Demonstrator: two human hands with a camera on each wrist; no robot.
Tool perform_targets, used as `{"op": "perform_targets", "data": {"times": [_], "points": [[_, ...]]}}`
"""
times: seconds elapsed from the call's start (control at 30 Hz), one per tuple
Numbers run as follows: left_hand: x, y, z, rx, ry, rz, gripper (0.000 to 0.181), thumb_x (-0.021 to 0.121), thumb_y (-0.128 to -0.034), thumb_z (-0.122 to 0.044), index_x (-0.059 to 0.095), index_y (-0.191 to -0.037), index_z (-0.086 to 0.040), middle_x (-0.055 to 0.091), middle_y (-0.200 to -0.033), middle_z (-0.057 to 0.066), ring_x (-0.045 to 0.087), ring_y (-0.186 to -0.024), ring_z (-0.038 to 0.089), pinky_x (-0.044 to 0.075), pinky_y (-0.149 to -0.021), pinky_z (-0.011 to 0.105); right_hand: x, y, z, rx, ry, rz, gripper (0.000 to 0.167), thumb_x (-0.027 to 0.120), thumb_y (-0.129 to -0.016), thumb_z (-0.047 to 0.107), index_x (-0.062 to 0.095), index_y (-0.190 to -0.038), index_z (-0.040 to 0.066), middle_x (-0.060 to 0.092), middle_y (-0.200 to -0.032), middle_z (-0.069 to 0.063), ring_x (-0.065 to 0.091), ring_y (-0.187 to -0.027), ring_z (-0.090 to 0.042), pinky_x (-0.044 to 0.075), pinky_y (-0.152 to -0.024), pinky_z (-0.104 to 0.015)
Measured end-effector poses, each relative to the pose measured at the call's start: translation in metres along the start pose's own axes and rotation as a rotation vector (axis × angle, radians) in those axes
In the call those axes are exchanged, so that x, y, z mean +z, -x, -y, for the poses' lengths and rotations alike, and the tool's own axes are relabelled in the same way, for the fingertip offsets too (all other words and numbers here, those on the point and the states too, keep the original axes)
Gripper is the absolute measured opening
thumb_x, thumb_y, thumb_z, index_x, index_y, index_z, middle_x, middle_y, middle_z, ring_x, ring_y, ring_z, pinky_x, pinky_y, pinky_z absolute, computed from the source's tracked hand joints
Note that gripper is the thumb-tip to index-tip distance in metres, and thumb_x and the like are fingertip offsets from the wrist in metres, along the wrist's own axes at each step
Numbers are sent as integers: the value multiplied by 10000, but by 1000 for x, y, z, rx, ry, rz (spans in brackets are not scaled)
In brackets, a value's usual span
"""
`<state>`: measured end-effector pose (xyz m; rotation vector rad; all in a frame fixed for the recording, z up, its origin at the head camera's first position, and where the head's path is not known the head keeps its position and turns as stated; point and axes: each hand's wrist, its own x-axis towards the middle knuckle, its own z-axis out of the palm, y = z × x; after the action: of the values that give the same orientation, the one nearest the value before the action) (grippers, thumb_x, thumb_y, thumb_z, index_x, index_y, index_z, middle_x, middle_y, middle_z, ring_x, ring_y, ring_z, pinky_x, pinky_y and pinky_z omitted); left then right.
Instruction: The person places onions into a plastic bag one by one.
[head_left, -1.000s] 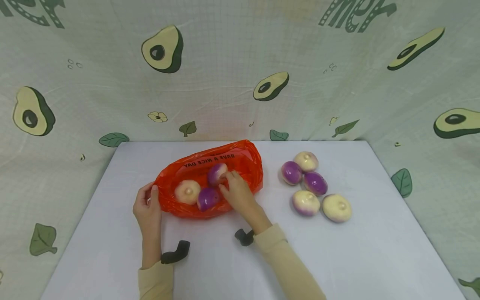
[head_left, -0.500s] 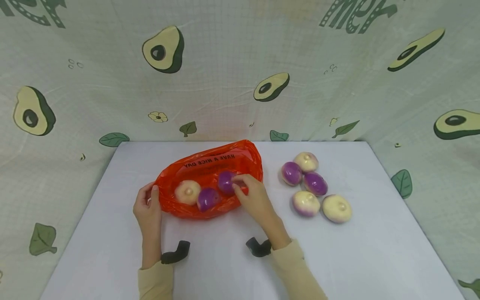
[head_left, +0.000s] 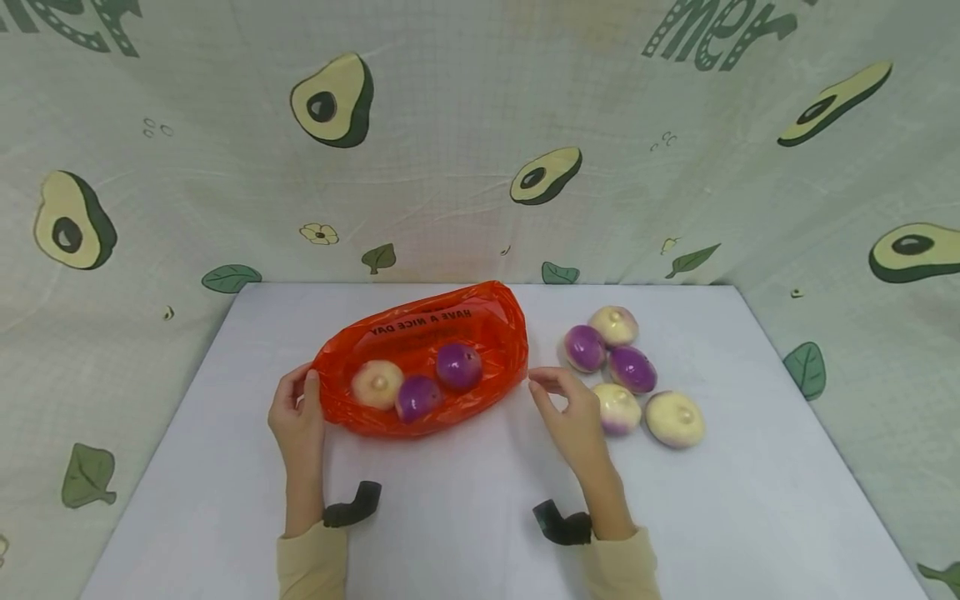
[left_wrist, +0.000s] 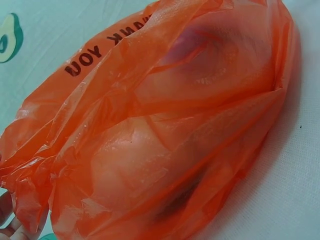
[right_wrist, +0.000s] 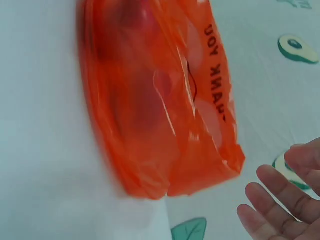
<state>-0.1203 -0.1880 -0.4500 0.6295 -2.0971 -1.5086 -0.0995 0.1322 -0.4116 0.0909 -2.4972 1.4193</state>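
Head view: on the white table (head_left: 450, 517), a red plastic bag (head_left: 497, 321) lies mouth-open toward the far edge, nearer the far left corner than the far right. Inside sit one pale round vegetable (head_left: 377, 385) and two purple ones, a front one (head_left: 418, 400) touching the pale one and a rear one (head_left: 459, 367). The left hand (head_left: 298, 410) pinches the bag's left end in its grip. The right hand (head_left: 573, 417) is just beside the bag's right end, its grip loose, fingers spread in the right wrist view. Five more vegetables (head_left: 633, 369) lie toward the table's right edge.
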Motion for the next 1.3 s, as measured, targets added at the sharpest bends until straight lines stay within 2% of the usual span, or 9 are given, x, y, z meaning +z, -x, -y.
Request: {"op": "perform_targets", "data": {"times": [0.23, 0.43, 0.53, 0.67, 0.77, 0.9, 1.0, 1.17, 1.3], "points": [[0, 0, 0, 3, 1, -6, 390, 472, -952, -377, 591, -1213, -113, 609, -1166, 38, 497, -937, -3, 427, -798, 30, -21, 6, -16, 23, -6, -80, 190, 658, -858, 114, 654, -1036, 49, 692, -1009, -73, 645, -915, -197, 532, -837, -341], [0, 1, 0, 2, -4, 0, 412, 478, -941, -415, 589, -1217, -130, 607, -1188, 10, 502, -964, 4, 446, -855, 81, -37, 12, -29, 47, -13, -129, 207, 671, -847, 104, 651, -1038, 26, 678, -1036, -78, 597, -951, -104, 510, -863, -268], [0, 1, 0, -6, -12, 5, 431, 476, -933, -445, 583, -1223, -145, 601, -1208, -9, 500, -984, 8, 454, -900, 130, -44, 15, -33, 92, -17, -132, 214, 664, -853, 110, 645, -1053, 35, 666, -1057, -76, 569, -967, -71, 478, -879, -186], [-1, 2, 0, -7, -12, 5, 428, 475, -934, -442, 584, -1221, -144, 602, -1206, -4, 500, -985, 14, 457, -905, 142, -54, 19, -36, 168, 11, -141, 235, 663, -860, 156, 644, -1075, 63, 665, -1083, -68, 584, -993, -134, 454, -862, -137], [-1, 2, -1, -3, -10, 5, 423, 475, -937, -432, 584, -1222, -138, 603, -1203, 2, 499, -978, 9, 451, -887, 113, -60, 22, -40, 201, 36, -136, 271, 657, -868, 187, 627, -1103, 55, 657, -1120, -87, 588, -1047, -213, 461, -913, -243], [-2, 2, -2, -3, 2, 11, 414, 478, -941, -416, 580, -1225, -132, 599, -1204, 7, 496, -979, 6, 441, -859, 76, -67, 25, -45, 223, 53, -119, 313, 635, -884, 216, 597, -1134, 32, 627, -1164, -139, 558, -1105, -292, 414, -961, -484], [-3, 3, -2, -8, 5, 15, 408, 476, -944, -410, 579, -1224, -133, 597, -1205, 7, 493, -987, 6, 440, -855, 72, -70, 27, -50, 241, 60, -108, 338, 627, -888, 230, 582, -1150, 22, 606, -1186, -166, 543, -1128, -321, 392, -970, -532], [-3, 3, -2, -7, -5, 11, 420, 476, -939, -425, 580, -1225, -136, 597, -1210, -1, 494, -996, 8, 450, -891, 114, -73, 28, -61, 255, 102, -109, 351, 634, -883, 217, 575, -1159, 10, 593, -1192, -165, 538, -1133, -301, 406, -991, -427], [-2, 2, -2, 1, -4, 6, 428, 481, -934, -435, 584, -1223, -137, 600, -1210, -4, 502, -993, 11, 455, -907, 139, -74, 29, -68, 254, 137, -124, 334, 648, -870, 167, 579, -1155, 9, 598, -1173, -134, 545, -1093, -222, 422, -966, -240]]}}
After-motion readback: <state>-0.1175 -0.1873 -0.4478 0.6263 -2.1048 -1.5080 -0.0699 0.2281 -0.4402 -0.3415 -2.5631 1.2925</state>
